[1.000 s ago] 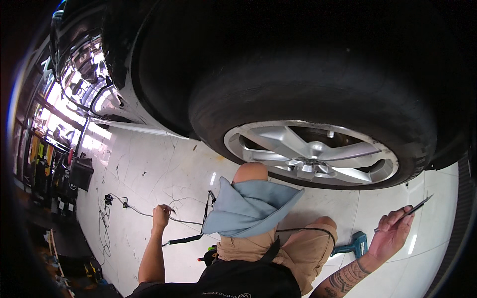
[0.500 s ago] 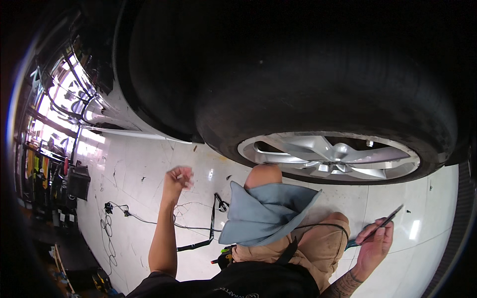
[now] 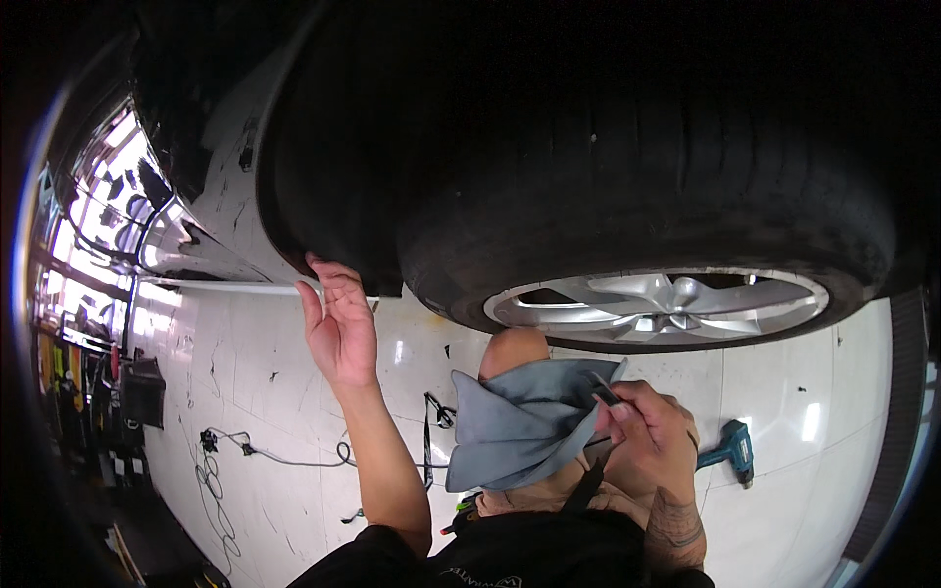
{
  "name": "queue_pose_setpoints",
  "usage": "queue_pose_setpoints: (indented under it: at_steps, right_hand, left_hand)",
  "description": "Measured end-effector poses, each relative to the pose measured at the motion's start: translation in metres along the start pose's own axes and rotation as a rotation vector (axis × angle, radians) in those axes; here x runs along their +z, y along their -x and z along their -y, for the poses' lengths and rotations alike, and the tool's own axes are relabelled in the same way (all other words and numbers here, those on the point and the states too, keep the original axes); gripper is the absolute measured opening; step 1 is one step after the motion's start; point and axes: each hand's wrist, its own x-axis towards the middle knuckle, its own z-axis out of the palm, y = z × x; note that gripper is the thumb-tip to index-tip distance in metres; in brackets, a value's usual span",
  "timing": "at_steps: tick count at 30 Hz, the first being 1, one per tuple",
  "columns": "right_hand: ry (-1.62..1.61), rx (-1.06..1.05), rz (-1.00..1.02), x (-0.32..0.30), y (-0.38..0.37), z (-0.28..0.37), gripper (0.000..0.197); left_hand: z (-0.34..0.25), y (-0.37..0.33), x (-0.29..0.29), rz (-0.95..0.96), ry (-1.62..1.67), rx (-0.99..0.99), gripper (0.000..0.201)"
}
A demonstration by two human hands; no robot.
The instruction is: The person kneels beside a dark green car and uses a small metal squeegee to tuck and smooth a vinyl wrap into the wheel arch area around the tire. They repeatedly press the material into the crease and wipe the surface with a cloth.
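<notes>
At six o'clock sits the person's dark shirt (image 3: 510, 559). Just above it, at five o'clock, the right hand (image 3: 647, 426) is pinched shut on a thin dark tool (image 3: 605, 390) whose tip rests against a grey cloth (image 3: 520, 426) draped over the knee (image 3: 515, 348). At four o'clock a teal power tool (image 3: 730, 451) lies on the white floor (image 3: 245, 392). At seven o'clock a black cord (image 3: 284, 456) trails across the tiles. Toward nine o'clock the left hand (image 3: 338, 318) is open, fingers spread, fingertips touching the lower edge of the wheel arch (image 3: 294, 216). Beyond, from twelve to three o'clock, looms the black tyre (image 3: 637, 186) with its silver rim (image 3: 657, 304).
</notes>
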Motion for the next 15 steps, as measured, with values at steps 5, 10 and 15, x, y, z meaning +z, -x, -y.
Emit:
queue_pose_setpoints:
  at_steps: [5,10,15]
  right_hand:
    - [0.099,-0.205,0.075,0.033,-0.027,0.021,0.019]
    - [0.042,-0.308,0.129,0.072,-0.064,0.041,0.022]
    - [0.126,-0.404,0.124,0.108,-0.101,0.066,0.024]
  left_hand:
    - [-0.001,-0.004,-0.001,-0.010,0.037,-0.012,0.033]
    - [0.021,-0.003,0.000,0.049,0.038,0.007,0.039]
    - [0.031,-0.014,-0.001,0.158,0.135,-0.021,0.042]
